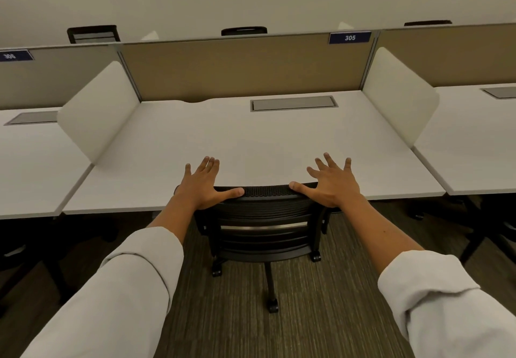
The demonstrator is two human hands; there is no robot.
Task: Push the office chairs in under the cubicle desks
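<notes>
Centre of the frame, low: the black mesh office chair (264, 218) sits tucked against the front edge of the white bench (251, 140), its backrest top right at the edge, seat hidden beneath, castors out on the striped carpet (321, 302). The grey cable tray lid (293, 103) set into the bench, upper centre, lies flat and shut, so its contents cannot be seen. Left hand (202, 183) lies flat on the backrest's left corner, fingers (209, 163) spread and straight, thumb resting along the top rim. Right hand (331, 183) mirrors it on the right corner, fingers (329, 162) splayed wide, gripping nothing. A "305" sign (350, 37) shows on the tan partition, upper right.
</notes>
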